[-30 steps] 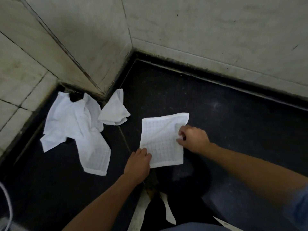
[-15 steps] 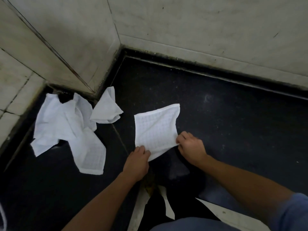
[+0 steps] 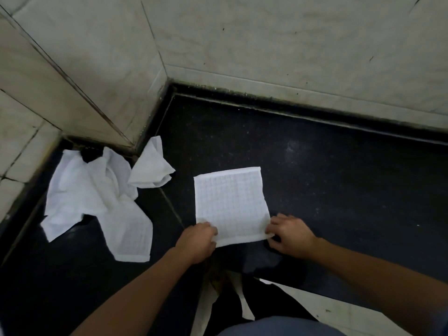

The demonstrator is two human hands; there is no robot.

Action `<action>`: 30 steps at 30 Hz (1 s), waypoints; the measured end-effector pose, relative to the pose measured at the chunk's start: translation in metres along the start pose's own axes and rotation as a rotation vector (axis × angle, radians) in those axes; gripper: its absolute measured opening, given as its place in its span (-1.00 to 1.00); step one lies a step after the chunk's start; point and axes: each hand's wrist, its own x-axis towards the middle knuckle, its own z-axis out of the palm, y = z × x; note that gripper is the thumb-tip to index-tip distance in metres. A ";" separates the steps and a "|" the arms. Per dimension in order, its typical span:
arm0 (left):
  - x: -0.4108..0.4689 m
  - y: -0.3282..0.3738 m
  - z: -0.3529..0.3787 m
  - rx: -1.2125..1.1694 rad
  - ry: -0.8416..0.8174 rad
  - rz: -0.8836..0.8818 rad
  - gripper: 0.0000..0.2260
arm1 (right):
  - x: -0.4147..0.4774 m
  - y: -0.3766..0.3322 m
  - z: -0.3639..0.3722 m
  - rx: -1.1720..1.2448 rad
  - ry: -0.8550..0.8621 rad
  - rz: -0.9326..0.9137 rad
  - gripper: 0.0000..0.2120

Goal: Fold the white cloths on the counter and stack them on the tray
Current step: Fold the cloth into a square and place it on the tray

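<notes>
Hands, two, bare, both at the near edge of one cloth. Left hand (image 3: 198, 241): fingers curled over the near left corner of the flat white cloth (image 3: 230, 202), gripping it. Right hand (image 3: 289, 235): fingers bent, pinching the near right corner at the hem

Flat white cloth: faint grid weave, spread roughly square on the dark worktop (image 3: 339, 178), far edge lying flat and pointing toward the wall, near edge slightly lifted between the two hands

Crumpled white cloths (image 3: 97, 197): loose heap on the worktop to the left, well apart from the flat cloth, pushed up to the corner of the wall. Small bunched cloth (image 3: 151, 166): lying at the heap's right end, touching it

Pale tiled wall (image 3: 266, 44): runs along the far and left sides of the worktop

Blue garment (image 3: 278, 327): at the bottom edge of the view
</notes>
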 end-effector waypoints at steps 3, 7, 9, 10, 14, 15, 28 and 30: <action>0.005 -0.005 -0.009 -0.037 0.059 -0.027 -0.73 | 0.015 0.006 -0.018 0.093 0.063 0.158 -0.77; 0.022 -0.016 -0.023 0.004 0.156 -0.040 -0.70 | 0.052 0.007 -0.033 -0.011 0.025 0.172 -0.59; 0.033 -0.021 -0.032 0.060 0.169 -0.062 -0.66 | 0.072 0.003 -0.040 -0.050 -0.079 0.161 -0.47; 0.038 -0.023 -0.036 0.090 0.163 -0.079 -0.63 | 0.083 0.002 -0.044 -0.072 -0.118 0.157 -0.44; 0.059 -0.029 -0.052 0.131 0.062 -0.160 -0.53 | 0.115 0.013 -0.054 -0.140 -0.240 0.200 -0.42; 0.063 -0.031 -0.053 0.137 0.039 -0.183 -0.52 | 0.121 0.017 -0.055 -0.151 -0.256 0.207 -0.43; 0.024 0.009 -0.012 0.062 0.199 0.029 -0.80 | 0.055 -0.009 -0.048 -0.150 -0.175 -0.079 -0.71; 0.012 0.019 0.005 0.033 0.147 0.058 -0.82 | 0.035 -0.020 -0.030 -0.202 -0.212 -0.114 -0.69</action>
